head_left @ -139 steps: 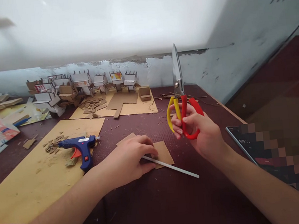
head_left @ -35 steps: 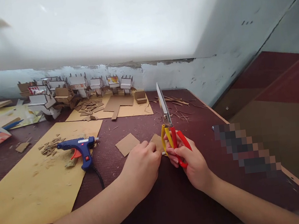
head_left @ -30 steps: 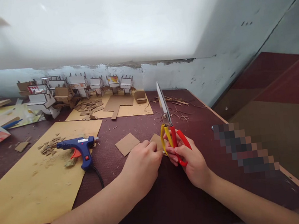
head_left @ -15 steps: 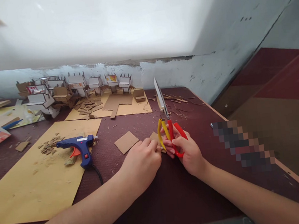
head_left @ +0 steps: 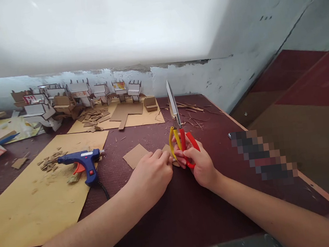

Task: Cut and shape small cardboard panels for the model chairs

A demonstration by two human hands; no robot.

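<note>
My right hand is wrapped around large scissors with one red and one yellow handle. Their metal blades point up and away from me, together or nearly so. Close by on the left is my left hand, knuckles up, its fingers bent and pressed together at the right hand's fingertips. What it grips is hidden. A small piece of cardboard shows just behind the fingers; I cannot tell whether it is held or lying on the table. Left of it, a square of cardboard lies flat.
A blue glue gun rests on a yellow sheet beside small cardboard scraps. Several miniature cardboard chairs line the wall. Thin cardboard strips lie at the back right. A blurred-out object is near the right edge.
The whole view has shifted slightly, so everything sits a little further left. Both hands keep nearly the same pose, with the scissors still in the right one.
</note>
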